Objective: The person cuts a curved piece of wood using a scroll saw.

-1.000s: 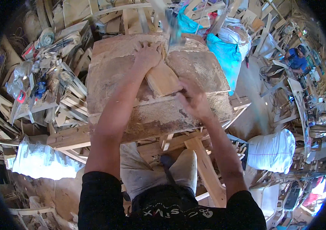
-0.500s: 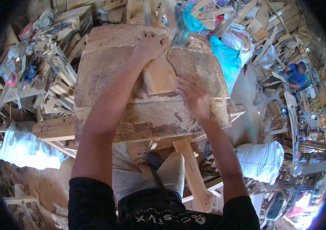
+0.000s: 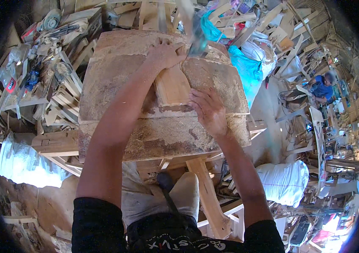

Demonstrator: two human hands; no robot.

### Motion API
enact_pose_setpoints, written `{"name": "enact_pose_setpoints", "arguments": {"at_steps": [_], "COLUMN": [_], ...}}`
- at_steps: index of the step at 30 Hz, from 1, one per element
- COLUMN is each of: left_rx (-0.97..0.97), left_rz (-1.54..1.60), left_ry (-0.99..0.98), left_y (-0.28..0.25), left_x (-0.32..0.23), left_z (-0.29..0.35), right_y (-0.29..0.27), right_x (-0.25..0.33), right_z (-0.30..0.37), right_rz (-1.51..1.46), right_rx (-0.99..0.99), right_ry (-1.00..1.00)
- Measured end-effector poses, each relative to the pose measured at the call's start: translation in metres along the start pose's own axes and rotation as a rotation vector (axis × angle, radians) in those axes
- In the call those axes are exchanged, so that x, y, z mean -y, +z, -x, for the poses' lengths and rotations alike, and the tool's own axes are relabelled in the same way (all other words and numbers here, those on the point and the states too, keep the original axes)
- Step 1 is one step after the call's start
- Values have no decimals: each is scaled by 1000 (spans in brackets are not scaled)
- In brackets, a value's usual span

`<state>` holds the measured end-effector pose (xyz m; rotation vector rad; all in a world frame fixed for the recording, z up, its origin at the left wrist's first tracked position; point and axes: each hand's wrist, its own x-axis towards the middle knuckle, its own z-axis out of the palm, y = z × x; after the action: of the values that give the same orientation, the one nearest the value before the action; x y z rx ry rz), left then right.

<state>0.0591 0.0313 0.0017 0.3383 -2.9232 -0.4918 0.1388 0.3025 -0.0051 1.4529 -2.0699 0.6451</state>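
The pale brown, flat wooden board (image 3: 173,89) lies on the weathered brown, sawdust-strewn wooden bench (image 3: 158,137), its squared near end toward the person. Work on it looks under way: the right side already runs in a smooth inward curve toward the far end, while the left hand (image 3: 165,55) covers much of that end, so whether its shaping is complete cannot be judged. The left hand rests across the narrowing part; the right hand (image 3: 207,107) sets its fingertips at the near right edge. Whether either grip closes around the wood or merely presses, I cannot tell. The board is not yet set aside; how much cutting remains is not shown.
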Motion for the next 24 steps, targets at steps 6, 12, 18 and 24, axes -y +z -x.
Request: {"name": "enact_pose_setpoints", "arguments": {"at_steps": [6, 12, 18, 24], "left_rx": [2, 7, -37, -72], "left_rz": [-35, -62, 10, -32], "left_ry": [-11, -2, 6, 30], "left_y": [-7, -8, -1, -1], "left_x": [-9, -9, -6, -4], "left_z": [5, 1, -3, -3], "right_y": [-1, 5, 6, 10], "right_x": [1, 1, 4, 3], "right_z": [-2, -4, -7, -8], "right_rz": [-3, 3, 18, 34], "right_rx": [-5, -22, -15, -19], "right_ry": [10, 13, 33, 19]}}
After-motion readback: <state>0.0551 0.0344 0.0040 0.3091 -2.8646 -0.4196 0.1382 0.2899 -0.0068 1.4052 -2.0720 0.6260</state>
